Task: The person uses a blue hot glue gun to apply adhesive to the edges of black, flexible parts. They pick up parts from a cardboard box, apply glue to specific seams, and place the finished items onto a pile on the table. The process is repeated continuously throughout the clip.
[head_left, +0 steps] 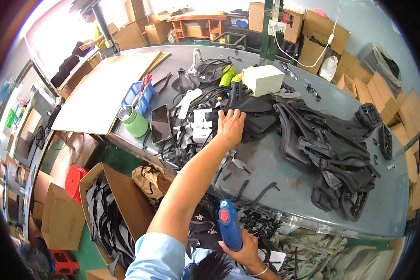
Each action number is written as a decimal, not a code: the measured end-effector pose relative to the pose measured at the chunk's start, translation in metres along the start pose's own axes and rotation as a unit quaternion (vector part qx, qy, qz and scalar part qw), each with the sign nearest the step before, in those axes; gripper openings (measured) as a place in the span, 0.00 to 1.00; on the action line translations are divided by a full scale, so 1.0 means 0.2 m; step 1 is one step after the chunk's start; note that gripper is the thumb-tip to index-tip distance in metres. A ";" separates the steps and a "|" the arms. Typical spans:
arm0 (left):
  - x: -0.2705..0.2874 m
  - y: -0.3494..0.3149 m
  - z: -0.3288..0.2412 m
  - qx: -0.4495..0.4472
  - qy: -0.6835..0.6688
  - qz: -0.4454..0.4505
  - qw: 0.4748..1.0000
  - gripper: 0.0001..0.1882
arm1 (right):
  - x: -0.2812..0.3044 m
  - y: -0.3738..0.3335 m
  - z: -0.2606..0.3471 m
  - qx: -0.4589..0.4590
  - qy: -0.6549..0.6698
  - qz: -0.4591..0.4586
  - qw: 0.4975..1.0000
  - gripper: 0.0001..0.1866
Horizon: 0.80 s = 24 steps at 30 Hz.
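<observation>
My left hand [230, 126] reaches out over the grey table [284, 172] and presses flat on a black shaped piece [259, 119] near the table's middle. My right hand [245, 247] stays low by my lap, shut on a blue glue gun [229, 225] with a red trigger, its nozzle pointing up. To the right of my left hand lies a big heap of black moulded parts [331, 149]. Just left of it sit small white pieces [201, 126] and tangled black cords.
A green cup [134, 122], a phone [160, 122], a blue bin with tools [139, 93], a white box [263, 79] and a cardboard sheet [108, 86] are on the table. Open cartons of black cut pieces [108, 214] stand on the floor at left. A person works far back left.
</observation>
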<state>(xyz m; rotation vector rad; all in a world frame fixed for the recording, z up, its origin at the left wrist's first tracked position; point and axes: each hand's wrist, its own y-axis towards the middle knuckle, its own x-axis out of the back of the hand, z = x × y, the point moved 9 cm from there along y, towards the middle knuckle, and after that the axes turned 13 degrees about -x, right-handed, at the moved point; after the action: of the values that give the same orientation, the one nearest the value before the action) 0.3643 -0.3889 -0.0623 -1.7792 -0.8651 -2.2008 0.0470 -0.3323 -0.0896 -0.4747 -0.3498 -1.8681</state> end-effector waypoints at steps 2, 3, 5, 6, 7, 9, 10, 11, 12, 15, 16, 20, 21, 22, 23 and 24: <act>0.02 -0.02 -0.02 -0.011 0.007 0.071 0.997 0.21 | 0.01 0.02 -0.01 -0.012 0.005 0.000 1.000 0.25; 0.01 -0.04 -0.02 -0.015 0.011 0.106 0.994 0.21 | 0.01 0.02 -0.01 -0.016 0.007 0.001 1.000 0.25; 0.17 -0.09 -0.02 -0.001 -0.016 0.021 1.000 0.20 | 0.03 0.02 -0.03 -0.015 0.016 -0.013 1.000 0.24; 0.26 -0.14 -0.01 0.020 -0.068 -0.010 0.997 0.18 | 0.04 0.02 -0.04 -0.015 0.020 -0.020 0.999 0.24; 0.36 -0.21 0.01 0.043 -0.115 -0.042 0.992 0.16 | 0.06 0.02 -0.04 -0.010 0.029 -0.039 0.999 0.24; 0.32 -0.41 0.06 0.145 -0.273 0.029 0.951 0.19 | 0.09 0.03 -0.06 -0.007 0.047 -0.080 0.996 0.24; 0.33 -0.55 0.04 0.200 -0.400 0.079 0.891 0.18 | 0.10 0.02 -0.12 -0.036 0.099 -0.102 0.989 0.24; 0.32 -0.71 -0.01 0.253 -0.516 0.126 0.809 0.17 | 0.11 0.04 -0.13 -0.046 0.089 -0.106 0.989 0.22; 0.36 -0.83 -0.06 0.247 -0.597 0.078 0.760 0.16 | 0.14 0.06 -0.10 -0.064 0.135 -0.100 0.984 0.22; 0.40 -1.21 -0.20 0.265 -0.722 -0.020 0.639 0.17 | 0.15 0.17 -0.01 -0.033 0.196 -0.101 0.975 0.24; 0.40 -1.31 -0.25 0.287 -0.744 -0.028 0.603 0.17 | 0.16 0.21 0.03 -0.053 0.225 -0.116 0.966 0.28; 0.41 -1.60 -0.41 0.304 -0.798 -0.043 0.518 0.17 | 0.11 0.30 0.08 -0.081 0.180 -0.083 0.977 0.24; 0.40 -1.66 -0.45 0.313 -0.806 -0.041 0.500 0.18 | 0.09 0.30 0.11 -0.092 0.197 -0.059 0.974 0.26; 0.46 -1.69 -0.44 0.320 -0.790 -0.073 0.518 0.22 | 0.06 0.30 0.15 -0.097 0.215 -0.030 0.971 0.27; 0.48 -1.71 -0.43 0.325 -0.829 -0.121 0.440 0.23 | 0.02 0.29 0.18 -0.088 0.215 -0.004 0.973 0.26; 0.51 -1.73 -0.41 0.324 -0.860 -0.168 0.357 0.25 | -0.01 0.28 0.22 -0.080 0.215 0.021 0.973 0.25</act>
<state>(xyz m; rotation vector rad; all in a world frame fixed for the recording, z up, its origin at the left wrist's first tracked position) 0.1013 -0.1300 -0.0882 -2.6857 -1.8178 1.1440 0.1061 -0.3293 -0.0523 -0.1714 0.1007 -1.9056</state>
